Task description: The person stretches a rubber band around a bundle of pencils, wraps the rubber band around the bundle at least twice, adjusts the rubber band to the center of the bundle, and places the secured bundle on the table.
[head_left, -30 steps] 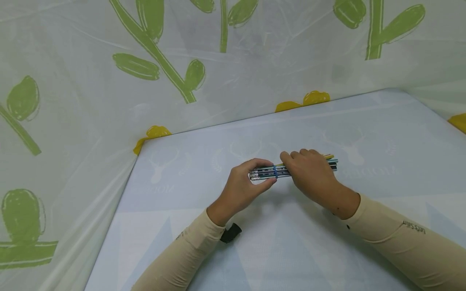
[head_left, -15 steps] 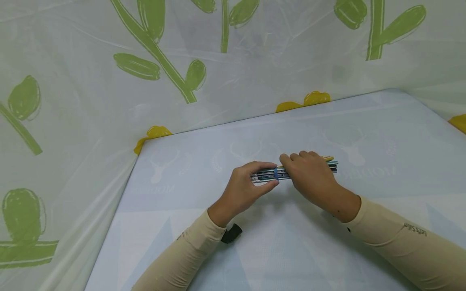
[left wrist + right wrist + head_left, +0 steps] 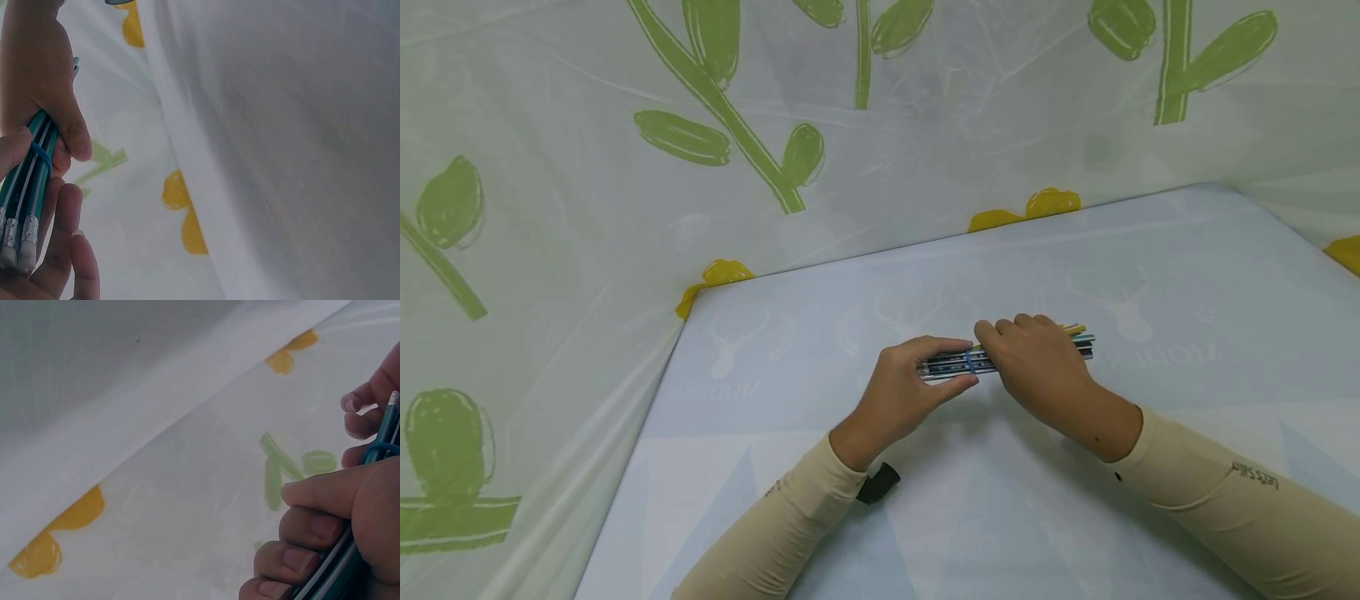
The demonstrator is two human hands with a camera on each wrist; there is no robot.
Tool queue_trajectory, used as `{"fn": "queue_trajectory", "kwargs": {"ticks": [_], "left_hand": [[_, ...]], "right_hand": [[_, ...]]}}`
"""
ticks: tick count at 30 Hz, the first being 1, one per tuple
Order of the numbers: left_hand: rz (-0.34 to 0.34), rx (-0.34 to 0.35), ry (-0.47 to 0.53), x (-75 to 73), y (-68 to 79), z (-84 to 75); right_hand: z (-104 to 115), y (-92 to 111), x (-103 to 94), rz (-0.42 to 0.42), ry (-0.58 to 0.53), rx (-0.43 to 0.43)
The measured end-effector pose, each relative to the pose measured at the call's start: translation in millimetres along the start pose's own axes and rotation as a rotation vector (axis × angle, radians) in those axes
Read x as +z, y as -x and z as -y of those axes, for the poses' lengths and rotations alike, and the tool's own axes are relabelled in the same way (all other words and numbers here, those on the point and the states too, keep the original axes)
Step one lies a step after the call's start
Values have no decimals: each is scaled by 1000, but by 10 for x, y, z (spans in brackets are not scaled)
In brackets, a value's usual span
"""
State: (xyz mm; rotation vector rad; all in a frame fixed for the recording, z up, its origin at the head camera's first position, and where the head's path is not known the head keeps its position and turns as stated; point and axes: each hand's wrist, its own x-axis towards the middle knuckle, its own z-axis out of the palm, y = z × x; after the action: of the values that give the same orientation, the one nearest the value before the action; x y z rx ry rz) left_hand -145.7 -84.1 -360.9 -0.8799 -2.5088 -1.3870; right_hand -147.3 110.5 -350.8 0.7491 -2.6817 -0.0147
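Observation:
A bundle of pencils point(image 3: 947, 364), dark and teal with a yellow one on top, is held level above the table. A blue rubber band point(image 3: 971, 362) circles it near the eraser ends. My right hand point(image 3: 1037, 358) wraps over the middle of the bundle, its fingers curled round the pencils. With thumb and fingertips at the band point(image 3: 41, 156), my left hand point(image 3: 895, 390) pinches the bundle from both sides. White erasers point(image 3: 26, 253) and silver ferrules show within the left hand in the left wrist view. The far pencil ends stick out beyond the right hand.
The table point(image 3: 1000, 500) wears a pale blue and white cloth printed with deer heads. Behind it hangs a whitish sheet point(image 3: 925, 150) with green leaves and yellow shapes. A black object point(image 3: 878, 483) shows beside my left wrist.
The left thumb and fingers have shifted slightly right along with the band. The bundle's eraser end has dipped a little; the right hand keeps its grip and has barely moved.

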Motion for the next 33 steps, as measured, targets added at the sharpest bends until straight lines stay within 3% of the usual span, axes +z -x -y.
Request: {"fn": "queue_trajectory", "kwargs": {"ticks": [22, 28, 33], "left_hand": [[-18, 109, -100, 24, 13, -30], [-56, 180, -246, 28, 15, -28], [-81, 192, -365, 36, 28, -49]], "right_hand": [[49, 24, 20, -48, -12, -16], [59, 23, 18, -13, -7, -2], [66, 26, 15, -7, -3, -3]]}}
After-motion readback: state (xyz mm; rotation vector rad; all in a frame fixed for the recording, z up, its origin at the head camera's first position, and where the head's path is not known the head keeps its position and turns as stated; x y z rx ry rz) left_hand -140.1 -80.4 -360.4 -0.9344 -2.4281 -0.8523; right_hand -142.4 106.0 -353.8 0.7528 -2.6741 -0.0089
